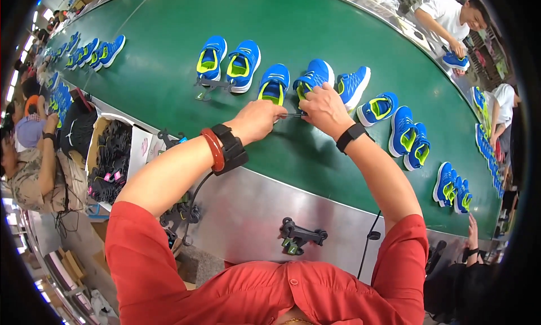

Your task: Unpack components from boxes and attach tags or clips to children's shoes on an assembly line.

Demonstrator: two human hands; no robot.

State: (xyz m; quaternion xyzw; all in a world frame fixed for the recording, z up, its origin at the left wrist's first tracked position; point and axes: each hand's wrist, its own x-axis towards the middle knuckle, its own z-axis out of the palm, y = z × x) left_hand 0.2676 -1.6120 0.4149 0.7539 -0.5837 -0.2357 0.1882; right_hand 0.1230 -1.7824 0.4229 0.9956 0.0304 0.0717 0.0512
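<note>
"Two blue shoes mid-table, yes? Log them."

"Left shoe (276, 74), right shoe (323, 71), side by side on the green table (315, 173), toes pointing away from the wearer, lime linings showing."

"Hands?"

"Left hand (260, 120) at the near end of the left shoe, fingertips pinching a thin dark strip (292, 115). Right hand (327, 109) pinches its other end, overlapping the right shoe's opening. Whether either hand touches a shoe, can't tell."

"Strip type?"

"Too small to tell. Spans the gap between the hands."

"Neighbours?"

"On the left, another blue pair (244, 63), black hanger (212, 86) at the heels. On the right, one shoe (356, 86) leaning over, then more blue shoes along the table's curve."

"Near side?"

"Metal ledge (253, 212), black hanger with green tag (302, 235) lying on it. Box (137, 151) of dark hangers, far left."

"Other people?"

"Across the table, top right, a co-worker in a white shirt (434, 12) holding a blue shoe (454, 60)."
</note>
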